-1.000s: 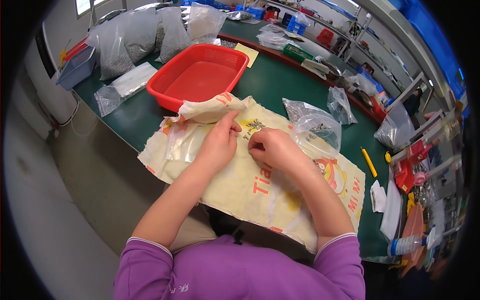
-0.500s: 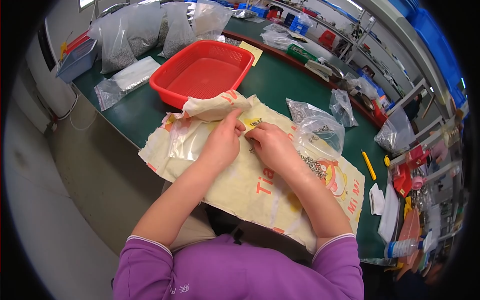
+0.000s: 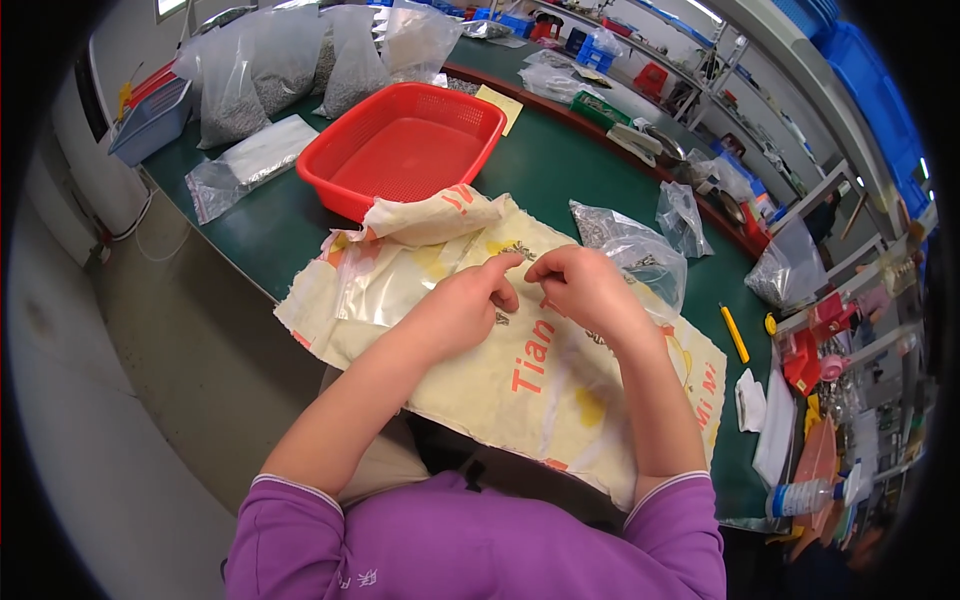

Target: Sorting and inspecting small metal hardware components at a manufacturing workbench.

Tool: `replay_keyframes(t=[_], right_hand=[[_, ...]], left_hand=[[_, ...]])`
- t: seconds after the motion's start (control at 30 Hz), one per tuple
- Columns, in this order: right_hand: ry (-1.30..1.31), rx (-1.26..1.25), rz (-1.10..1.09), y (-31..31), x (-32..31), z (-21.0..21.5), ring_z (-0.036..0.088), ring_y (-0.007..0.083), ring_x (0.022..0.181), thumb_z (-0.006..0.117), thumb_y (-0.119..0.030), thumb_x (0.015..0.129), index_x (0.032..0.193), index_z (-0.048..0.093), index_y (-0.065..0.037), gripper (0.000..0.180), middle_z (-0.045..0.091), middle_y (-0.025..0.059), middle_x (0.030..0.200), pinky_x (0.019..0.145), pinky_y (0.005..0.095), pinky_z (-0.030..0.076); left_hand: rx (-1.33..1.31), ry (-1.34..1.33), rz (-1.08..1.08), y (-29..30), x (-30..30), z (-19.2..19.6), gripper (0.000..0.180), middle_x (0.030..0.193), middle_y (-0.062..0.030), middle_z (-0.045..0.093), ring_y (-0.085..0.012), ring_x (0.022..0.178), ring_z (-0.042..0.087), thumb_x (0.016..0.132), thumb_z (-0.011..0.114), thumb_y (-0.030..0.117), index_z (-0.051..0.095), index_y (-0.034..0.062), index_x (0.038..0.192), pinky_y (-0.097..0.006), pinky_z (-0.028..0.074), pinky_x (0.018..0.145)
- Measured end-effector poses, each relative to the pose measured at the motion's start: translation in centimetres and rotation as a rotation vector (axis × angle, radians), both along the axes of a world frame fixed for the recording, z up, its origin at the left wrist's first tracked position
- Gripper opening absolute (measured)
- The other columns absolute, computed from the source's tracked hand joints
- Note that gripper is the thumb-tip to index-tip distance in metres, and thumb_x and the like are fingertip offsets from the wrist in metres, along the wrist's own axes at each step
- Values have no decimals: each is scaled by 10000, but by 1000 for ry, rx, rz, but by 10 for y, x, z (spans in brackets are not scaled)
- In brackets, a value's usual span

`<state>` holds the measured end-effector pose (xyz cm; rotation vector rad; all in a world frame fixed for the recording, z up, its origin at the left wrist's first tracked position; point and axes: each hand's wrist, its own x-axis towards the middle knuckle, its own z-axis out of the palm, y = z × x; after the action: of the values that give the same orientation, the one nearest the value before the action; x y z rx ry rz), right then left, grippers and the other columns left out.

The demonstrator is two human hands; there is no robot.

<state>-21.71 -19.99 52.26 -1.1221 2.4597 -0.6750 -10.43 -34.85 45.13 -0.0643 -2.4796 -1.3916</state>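
Note:
A cream printed cloth (image 3: 480, 400) lies over the table's near edge, with small metal parts (image 3: 515, 250) in a little pile on it. My left hand (image 3: 460, 312) hovers by that pile, index finger stretched out and thumb apart from it, with nothing visible between them. Facing it, my right hand (image 3: 592, 290) is closed, its fingertips curled inward; whatever they hold is too small or hidden. More metal bits lie under and beside both hands. A clear plastic bag (image 3: 375, 285) rests flat on the cloth left of my left hand. Another clear bag (image 3: 655, 265) sits beyond my right hand.
Beyond the cloth stands a red plastic basket (image 3: 400, 150). Several filled clear bags (image 3: 235, 105) line the back left, near a blue-grey bin (image 3: 150, 125). At the right lie a yellow cutter knife (image 3: 735, 333), a crumpled white tissue (image 3: 750, 400) and a plastic bottle (image 3: 800, 498).
My right hand has moved right and closed up, away from the pile. My left hand has shifted slightly down and right, its index finger now pointing right. More of the metal pile shows.

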Motion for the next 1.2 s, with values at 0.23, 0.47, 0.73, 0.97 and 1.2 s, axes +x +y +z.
replay_keyframes(t=[0.23, 0.47, 0.73, 0.97, 1.2], right_hand=[[481, -356, 136, -11, -16, -54, 636, 350, 850, 663, -74, 812, 949, 676, -10, 151, 644, 150, 935, 730, 403, 522], [402, -259, 121, -19, -13, -51, 621, 368, 883, 638, -104, 813, 908, 665, -8, 138, 636, 169, 921, 772, 438, 512], [408, -343, 216, -17, -12, -53, 624, 366, 864, 645, -56, 796, 956, 681, -15, 169, 632, 162, 913, 765, 428, 520], [52, -76, 291, -6, -5, -14, 664, 272, 894, 608, 2, 813, 993, 724, -29, 216, 686, 132, 978, 804, 354, 529], [157, -174, -69, -1, -24, -24, 671, 276, 920, 564, 12, 847, 1041, 717, -20, 249, 694, 138, 993, 828, 356, 530]], left_hand=[[65, -81, 2, 3, -1, 7, 576, 868, -91, 698, -261, 863, 664, 835, 437, -77, 408, 61, 1393, -361, 514, 830], [86, -113, 30, 2, 0, 9, 591, 858, -95, 692, -246, 863, 662, 826, 423, -102, 386, 48, 1396, -343, 513, 849], [95, -102, 96, 0, -4, 7, 584, 861, -100, 668, -219, 851, 652, 835, 418, -112, 378, 33, 1400, -327, 511, 852], [23, 101, 246, -5, -12, -20, 631, 1087, -124, 628, -230, 951, 630, 847, 431, -108, 323, 32, 1453, -320, 492, 910], [32, 1, 25, 3, -2, 3, 637, 1067, -140, 671, -292, 1029, 630, 836, 448, -89, 333, 3, 1455, -374, 493, 929]])
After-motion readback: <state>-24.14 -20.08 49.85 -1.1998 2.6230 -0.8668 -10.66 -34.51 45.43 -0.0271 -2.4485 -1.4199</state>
